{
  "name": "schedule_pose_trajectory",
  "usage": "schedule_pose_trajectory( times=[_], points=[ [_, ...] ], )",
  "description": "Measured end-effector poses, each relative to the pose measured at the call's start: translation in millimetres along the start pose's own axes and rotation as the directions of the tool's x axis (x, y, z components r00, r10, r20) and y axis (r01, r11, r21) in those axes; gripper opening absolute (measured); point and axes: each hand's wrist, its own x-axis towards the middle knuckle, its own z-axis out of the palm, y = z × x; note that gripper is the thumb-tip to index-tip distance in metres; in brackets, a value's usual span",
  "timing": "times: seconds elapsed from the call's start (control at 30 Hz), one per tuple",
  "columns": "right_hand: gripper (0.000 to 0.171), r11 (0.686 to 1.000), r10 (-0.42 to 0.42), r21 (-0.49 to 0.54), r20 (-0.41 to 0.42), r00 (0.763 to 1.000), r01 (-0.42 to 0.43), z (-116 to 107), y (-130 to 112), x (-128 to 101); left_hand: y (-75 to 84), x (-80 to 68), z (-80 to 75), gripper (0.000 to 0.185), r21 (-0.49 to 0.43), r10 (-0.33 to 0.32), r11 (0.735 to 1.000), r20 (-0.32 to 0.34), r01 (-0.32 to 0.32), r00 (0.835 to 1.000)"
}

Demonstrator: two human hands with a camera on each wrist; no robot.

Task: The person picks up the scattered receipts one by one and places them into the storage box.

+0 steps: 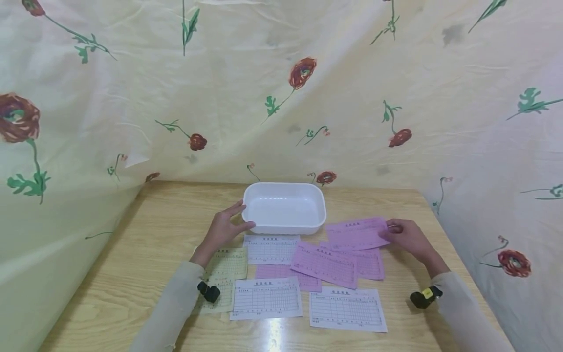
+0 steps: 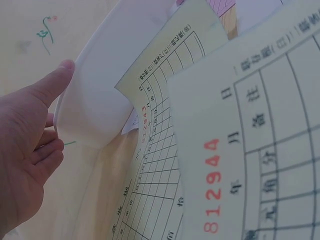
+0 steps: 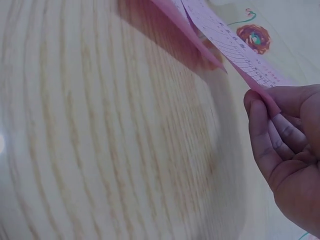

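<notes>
left of the white tray, the left hand rests spread against its wall. yellow slips, white slips and pink slips lie before the tray on the desk. right of it, the right hand pinches a pink slip.

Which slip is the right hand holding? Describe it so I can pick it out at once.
Start at the white tray at the back of the wooden table. Just right of it, the right hand pinches the pink slip by its right edge. Unlike the other pink slips nearer the person, it lies farthest back, beside the tray.
</notes>
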Motion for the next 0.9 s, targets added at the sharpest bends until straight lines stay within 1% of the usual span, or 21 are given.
schedule_pose_trajectory(
  times=[0.3,0.57,0.77,0.9],
  points=[
    [0.049,1.000,-0.026,0.011,-0.032,0.999,0.027,-8,2,-2,0.6,-0.5,0.3,0.078,-0.004,0.001,1.000,0.001,-0.001,1.000],
    [0.057,1.000,0.008,0.014,-0.071,0.997,-0.007,-15,-7,-4,-0.2,-1.3,0.9,0.079,-0.004,-0.001,1.000,-0.005,0.001,1.000],
    [0.052,1.000,0.003,0.025,-0.123,0.992,0.000,-20,-8,-2,0.3,-1.1,0.2,0.078,-0.006,-0.005,1.000,-0.004,0.005,1.000],
    [0.050,0.997,-0.001,0.074,-0.154,0.988,0.013,-24,-10,-2,0.7,-0.3,-0.1,0.079,0.001,-0.007,1.000,0.006,0.007,1.000]
  ],
)
